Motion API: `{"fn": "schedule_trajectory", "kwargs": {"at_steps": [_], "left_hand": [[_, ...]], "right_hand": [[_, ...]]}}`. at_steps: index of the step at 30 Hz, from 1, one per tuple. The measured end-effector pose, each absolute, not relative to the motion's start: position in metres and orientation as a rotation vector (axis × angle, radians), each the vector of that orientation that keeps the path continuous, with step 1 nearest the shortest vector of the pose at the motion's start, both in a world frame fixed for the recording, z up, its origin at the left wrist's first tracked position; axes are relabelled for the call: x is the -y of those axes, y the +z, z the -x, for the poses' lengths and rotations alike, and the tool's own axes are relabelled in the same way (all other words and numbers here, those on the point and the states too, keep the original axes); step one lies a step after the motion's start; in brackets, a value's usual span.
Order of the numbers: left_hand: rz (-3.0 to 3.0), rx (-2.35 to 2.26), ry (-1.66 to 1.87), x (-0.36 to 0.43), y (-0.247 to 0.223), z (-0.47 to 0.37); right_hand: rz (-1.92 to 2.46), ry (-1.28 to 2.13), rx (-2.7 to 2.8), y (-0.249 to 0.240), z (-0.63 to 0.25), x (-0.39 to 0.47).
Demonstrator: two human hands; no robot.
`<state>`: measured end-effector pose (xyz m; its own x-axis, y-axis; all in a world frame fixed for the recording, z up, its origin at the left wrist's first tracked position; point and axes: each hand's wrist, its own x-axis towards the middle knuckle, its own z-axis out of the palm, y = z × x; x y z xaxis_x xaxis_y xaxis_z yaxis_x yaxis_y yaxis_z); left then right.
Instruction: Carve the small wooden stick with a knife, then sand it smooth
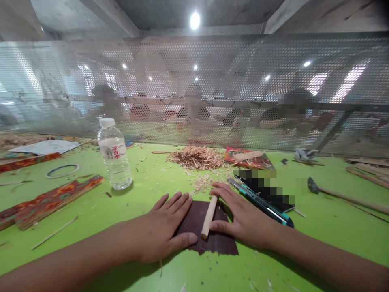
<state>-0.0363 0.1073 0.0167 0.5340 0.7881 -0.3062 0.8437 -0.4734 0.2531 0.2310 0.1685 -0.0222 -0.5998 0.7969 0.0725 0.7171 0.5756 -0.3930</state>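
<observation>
A dark brown sheet (197, 219), with a ragged near edge, lies on the green table (142, 275). My left hand (165, 229) rests flat on the sheet's left side, fingers spread. On the sheet lies a short pale wooden stick (209, 217), slanting slightly to the right at its far end. My right hand (235, 211) is closed around the stick's right side, with the thumb beside its near part and the fingertips at its far end.
A water bottle (115, 156) stands at the left. Wood shavings (199, 158) are heaped beyond the hands. A utility knife (264, 205) lies right of my right hand, near a hammer-like tool (349, 196). Painted wood (57, 196) lies left. A perforated screen (170, 81) stands behind.
</observation>
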Motion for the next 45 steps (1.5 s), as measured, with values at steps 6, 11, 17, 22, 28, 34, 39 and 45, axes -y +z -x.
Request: {"fn": "schedule_trajectory", "kwargs": {"at_steps": [6,11,17,22,28,34,39,45], "left_hand": [[-2.409,-1.340,-0.233,-0.1070,0.0183,0.0348],[-2.399,-1.340,-0.218,-0.1074,0.0173,0.0358],[-2.397,-1.338,-0.219,-0.1074,0.0173,0.0350],[-2.397,-1.344,-0.227,-0.1068,0.0175,0.0345],[-2.394,-1.336,-0.197,-0.1069,0.0163,0.0353],[-2.392,-1.334,-0.193,-0.1068,0.0169,0.0361],[-2.402,-1.337,-0.220,-0.1072,0.0174,0.0348],[-2.409,-1.323,-0.192,-0.1080,0.0169,0.0355]], "right_hand": [[1.274,0.479,2.570,-0.0209,-0.2310,-0.1671],[1.259,0.470,2.566,-0.0228,-0.2314,-0.1677],[1.242,0.459,2.561,-0.0242,-0.2325,-0.1680],[1.249,0.459,2.564,-0.0237,-0.2321,-0.1685],[1.268,0.465,2.566,-0.0225,-0.2308,-0.1680],[1.254,0.472,2.562,-0.0229,-0.2319,-0.1670],[1.246,0.468,2.560,-0.0234,-0.2320,-0.1669],[1.248,0.468,2.568,-0.0221,-0.2315,-0.1679]]}}
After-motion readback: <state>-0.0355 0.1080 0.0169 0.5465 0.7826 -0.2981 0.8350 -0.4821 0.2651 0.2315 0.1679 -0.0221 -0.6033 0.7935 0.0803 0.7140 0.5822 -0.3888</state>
